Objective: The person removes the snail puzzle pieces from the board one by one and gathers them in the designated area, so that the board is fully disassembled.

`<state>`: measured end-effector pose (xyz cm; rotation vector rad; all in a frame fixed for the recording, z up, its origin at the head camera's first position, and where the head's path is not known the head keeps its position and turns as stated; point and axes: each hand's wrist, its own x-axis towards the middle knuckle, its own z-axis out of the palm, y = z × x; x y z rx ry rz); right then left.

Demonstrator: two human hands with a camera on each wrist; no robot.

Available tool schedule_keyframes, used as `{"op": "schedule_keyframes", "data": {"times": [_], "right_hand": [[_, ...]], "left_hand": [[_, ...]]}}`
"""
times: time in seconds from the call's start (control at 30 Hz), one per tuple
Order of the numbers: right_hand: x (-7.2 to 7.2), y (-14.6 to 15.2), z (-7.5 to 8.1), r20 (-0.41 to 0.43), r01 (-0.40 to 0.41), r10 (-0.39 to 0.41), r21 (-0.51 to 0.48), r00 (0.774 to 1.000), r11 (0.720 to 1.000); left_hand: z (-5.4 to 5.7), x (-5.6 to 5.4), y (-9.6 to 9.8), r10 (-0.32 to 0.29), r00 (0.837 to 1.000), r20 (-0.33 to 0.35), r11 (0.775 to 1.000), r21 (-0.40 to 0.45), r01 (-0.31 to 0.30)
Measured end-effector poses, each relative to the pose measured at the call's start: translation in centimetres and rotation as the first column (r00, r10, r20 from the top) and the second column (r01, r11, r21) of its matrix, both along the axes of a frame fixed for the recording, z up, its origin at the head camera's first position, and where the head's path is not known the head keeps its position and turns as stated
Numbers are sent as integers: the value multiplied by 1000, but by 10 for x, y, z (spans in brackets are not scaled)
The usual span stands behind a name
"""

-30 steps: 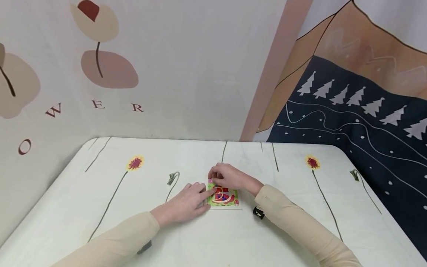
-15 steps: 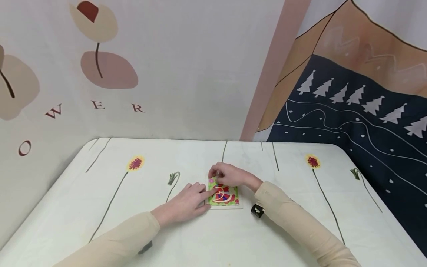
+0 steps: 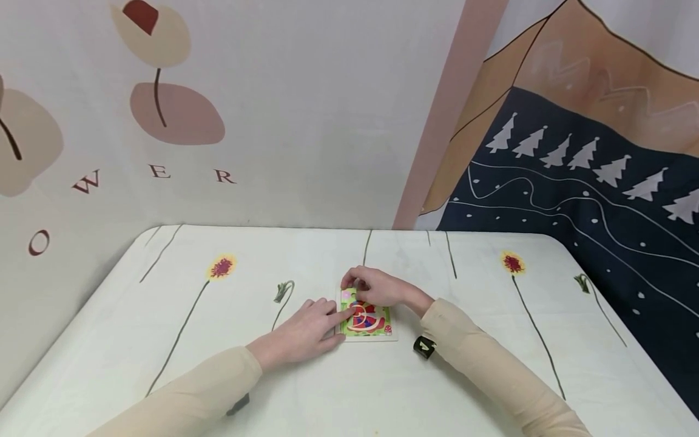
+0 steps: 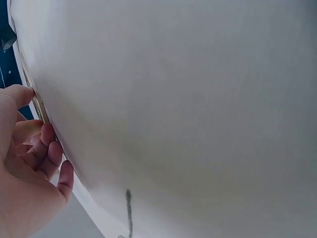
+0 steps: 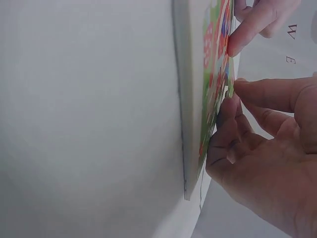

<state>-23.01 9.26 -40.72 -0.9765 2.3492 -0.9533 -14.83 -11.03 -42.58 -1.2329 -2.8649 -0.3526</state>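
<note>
A small jigsaw puzzle (image 3: 373, 328) with a red and blue snail-like picture on green lies on the tabletop in a pale frame. My left hand (image 3: 306, 332) is at its left side, the index finger stretched onto the picture and the thumb at the frame's lower left edge. My right hand (image 3: 381, 287) arches over the far part of the puzzle. In the right wrist view, its thumb and finger pinch a thin green-edged puzzle piece (image 5: 231, 83), tilted up from the board. The fingers hide part of this piece. In the left wrist view, only the board's edge (image 4: 39, 106) shows.
A white cloth (image 3: 327, 388) printed with flowers covers the table. A pale patterned curtain (image 3: 306, 121) hangs behind it, and a dark tree-printed one (image 3: 524, 194) hangs at the right. A black wrist device (image 3: 423, 347) sits under the right sleeve.
My right hand has shifted slightly over the puzzle's far edge, showing a bit more of the upper left corner. My left hand stays in place.
</note>
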Motion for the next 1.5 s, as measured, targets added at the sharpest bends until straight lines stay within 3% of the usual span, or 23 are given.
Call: {"op": "schedule_keyframes", "data": {"times": [0.47,0.7,1.5], "right_hand": [[0,3,-2,29,114,-112,-81,993,990],[-1,6,-3,78,117,-107,-133,991,984],[2,33,3,81,175,-159,-273,984,946]], "left_hand": [[-1,-1,-1,-1,1000,-3,1000,11,1],[-1,-1,0,8,1000,11,1000,12,-8],[0,0,0,30,998,55,1000,3,-31]]}}
